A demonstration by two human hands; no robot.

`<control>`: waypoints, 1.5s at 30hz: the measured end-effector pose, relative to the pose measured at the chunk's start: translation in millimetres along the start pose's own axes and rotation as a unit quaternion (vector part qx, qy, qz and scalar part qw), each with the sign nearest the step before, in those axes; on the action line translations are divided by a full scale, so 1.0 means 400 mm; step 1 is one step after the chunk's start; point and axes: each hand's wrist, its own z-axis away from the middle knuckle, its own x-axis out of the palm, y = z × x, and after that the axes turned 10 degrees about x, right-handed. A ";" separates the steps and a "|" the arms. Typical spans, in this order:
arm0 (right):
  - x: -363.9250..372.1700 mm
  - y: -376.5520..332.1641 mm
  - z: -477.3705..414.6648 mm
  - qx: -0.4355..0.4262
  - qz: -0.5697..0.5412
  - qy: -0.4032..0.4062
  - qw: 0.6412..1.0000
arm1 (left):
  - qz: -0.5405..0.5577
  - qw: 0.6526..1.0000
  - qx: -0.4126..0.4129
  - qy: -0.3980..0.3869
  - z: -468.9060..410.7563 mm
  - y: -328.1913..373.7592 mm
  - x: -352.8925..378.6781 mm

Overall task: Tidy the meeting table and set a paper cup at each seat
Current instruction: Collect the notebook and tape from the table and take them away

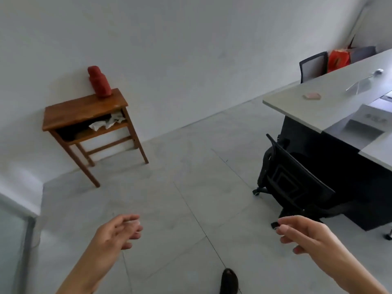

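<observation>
Both hands were up in front, low in frame, holding nothing: L hand (118, 232) had fingers loosely curled and slightly apart, R hand (301, 234) the same, thumb and fingers spread, touching no obj. Meeting table (314, 102) sat at the right, pale grey top on a dark base, its near corner pointing toward mid-frame and well apart from both hands. On the top: a small pink item (311, 95) near the corner edge, a clear plastic sheet (358, 85) further back, and a white box (369, 119) w/ dark marks, too blurred to read. A black chair (297, 183) stood tilted just beside the table's near side, just above the R hand in frame; a 2nd chair (311, 65) was at the far edge w/ an orange bag (338, 59) beside it. A wooden side table (84, 109) stood against the wall at left, a red container (99, 81) upright at its back-right corner, crumpled white paper (108, 123) on its shelf. Wide grey tiled floor (180, 187) lay open btwn side table and chair. A dark shoe (229, 281) showed at the bottom edge.
</observation>
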 end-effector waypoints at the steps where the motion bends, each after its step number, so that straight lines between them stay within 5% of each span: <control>1: -0.010 -0.030 -0.061 -0.006 -0.006 0.006 1.000 | 0.008 1.000 0.003 -0.001 -0.065 0.015 0.015; 22: -0.032 -0.687 -1.106 0.005 0.026 0.058 0.998 | 0.059 0.998 -0.035 -0.012 -1.369 0.208 0.123; 27: -0.041 -0.885 -1.278 -0.012 0.022 0.069 0.997 | 0.043 0.996 0.022 -0.071 -1.696 0.311 0.172; 36: -0.155 -0.945 -1.652 0.076 -0.024 0.102 0.992 | 0.018 0.986 0.040 -0.163 -2.182 0.412 0.378; 45: -0.376 -1.147 -2.139 0.055 -0.047 0.146 0.987 | -0.011 0.967 0.067 -0.246 -2.641 0.669 0.679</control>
